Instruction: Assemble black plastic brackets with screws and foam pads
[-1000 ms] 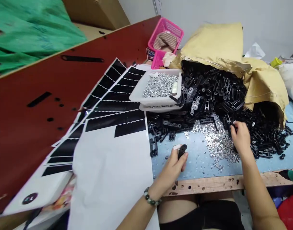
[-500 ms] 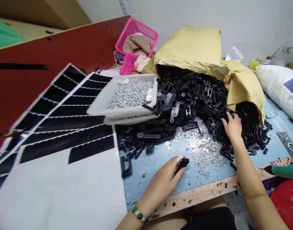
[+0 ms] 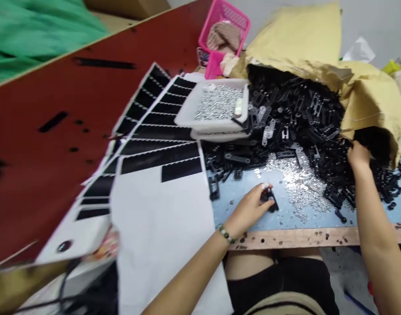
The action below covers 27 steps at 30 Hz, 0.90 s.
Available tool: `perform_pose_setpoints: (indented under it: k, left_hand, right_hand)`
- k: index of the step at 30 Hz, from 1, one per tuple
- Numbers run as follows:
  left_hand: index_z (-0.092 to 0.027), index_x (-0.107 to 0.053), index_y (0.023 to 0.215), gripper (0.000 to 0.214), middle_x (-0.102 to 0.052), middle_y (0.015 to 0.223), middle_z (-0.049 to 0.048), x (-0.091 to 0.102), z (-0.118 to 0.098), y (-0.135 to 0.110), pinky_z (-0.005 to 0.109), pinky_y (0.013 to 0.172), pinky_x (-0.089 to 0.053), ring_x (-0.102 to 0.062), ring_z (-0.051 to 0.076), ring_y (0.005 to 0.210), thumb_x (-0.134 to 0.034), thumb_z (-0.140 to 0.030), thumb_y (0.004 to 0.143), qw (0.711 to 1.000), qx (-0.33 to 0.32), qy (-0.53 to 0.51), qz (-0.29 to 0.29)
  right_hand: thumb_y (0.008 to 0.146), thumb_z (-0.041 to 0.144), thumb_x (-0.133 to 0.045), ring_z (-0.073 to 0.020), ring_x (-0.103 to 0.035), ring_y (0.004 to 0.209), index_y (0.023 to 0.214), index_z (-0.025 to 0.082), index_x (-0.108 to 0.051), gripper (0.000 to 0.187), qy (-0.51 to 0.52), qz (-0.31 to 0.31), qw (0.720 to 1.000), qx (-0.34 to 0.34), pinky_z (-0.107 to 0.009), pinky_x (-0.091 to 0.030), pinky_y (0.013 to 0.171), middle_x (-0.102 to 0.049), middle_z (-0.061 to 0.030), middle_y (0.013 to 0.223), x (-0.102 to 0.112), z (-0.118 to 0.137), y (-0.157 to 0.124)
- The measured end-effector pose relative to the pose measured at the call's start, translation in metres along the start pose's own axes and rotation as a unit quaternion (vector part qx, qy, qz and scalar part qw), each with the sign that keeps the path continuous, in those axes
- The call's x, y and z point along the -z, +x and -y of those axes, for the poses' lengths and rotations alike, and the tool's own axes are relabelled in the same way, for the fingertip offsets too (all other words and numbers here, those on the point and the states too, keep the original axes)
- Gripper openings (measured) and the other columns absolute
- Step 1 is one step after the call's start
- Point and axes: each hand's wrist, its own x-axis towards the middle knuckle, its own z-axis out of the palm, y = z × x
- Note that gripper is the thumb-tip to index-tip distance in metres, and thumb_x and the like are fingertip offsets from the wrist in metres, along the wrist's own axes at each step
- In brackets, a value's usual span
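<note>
My left hand [image 3: 248,209] is closed around a black plastic part [image 3: 269,200], just above the blue tabletop [image 3: 246,188]. Its thumb and fingers pinch the part from the side, and a beaded bracelet circles the wrist. On the right, my right hand [image 3: 358,156] reaches into small black parts [image 3: 334,162] at the mouth of a torn yellow paper bag [image 3: 374,96]. Those fingertips are hidden among the parts. Small silver nuts and screws [image 3: 300,188] lie scattered between my two hands. Larger black plastic brackets [image 3: 295,113] spill from the bag behind.
A white tub [image 3: 187,107] of silver screws stands left of the pile. White sheets with rows of black strips [image 3: 154,131] cover the left side, beside a red board [image 3: 56,153]. A pink basket [image 3: 216,13] holds cloth at the back. The wooden table edge [image 3: 295,237] runs in front.
The view has swung left and down. My right hand has gone deeper into the small black parts by the bag. The part in my left hand has turned and shows more.
</note>
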Motion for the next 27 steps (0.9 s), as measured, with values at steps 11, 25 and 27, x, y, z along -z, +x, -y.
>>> perform_pose_setpoints:
  k: [11,25,27]
  left_hand:
    - [-0.017,-0.056,0.115,0.042,-0.059,0.093,0.0038,0.01,0.011,-0.01,0.033,0.078,-0.051,-0.06,0.017,0.084,-0.062,-0.03,0.076,0.984,0.067,-0.159,0.029]
    - [-0.019,-0.036,0.136,0.059,-0.039,0.142,0.0146,0.014,0.022,-0.036,0.051,0.11,-0.033,-0.032,0.032,0.135,-0.061,-0.029,0.083,0.965,-0.108,0.23,-0.069]
    - [-0.017,-0.03,0.139,0.066,-0.03,0.149,0.017,0.014,0.024,-0.04,0.049,0.113,-0.032,-0.026,0.031,0.14,-0.062,-0.032,0.083,0.962,-0.11,0.242,-0.06]
  right_hand:
    - [0.087,0.037,-0.048,-0.0233,-0.061,0.08,0.104,0.017,-0.062,0.03,0.335,-0.192,0.919,0.083,-0.042,-0.047,0.079,-0.065,-0.0118,0.094,0.033,0.005,-0.058]
    - [0.078,0.036,-0.065,-0.0173,-0.06,0.081,0.086,0.02,-0.062,0.018,0.626,0.201,0.746,0.108,-0.032,-0.051,0.073,-0.062,-0.0033,0.086,-0.019,0.105,-0.209]
    - [0.079,0.036,-0.064,-0.0177,-0.06,0.083,0.087,0.021,-0.063,0.017,0.621,0.201,0.748,0.122,-0.032,-0.05,0.075,-0.062,-0.0037,0.088,-0.018,0.106,-0.21]
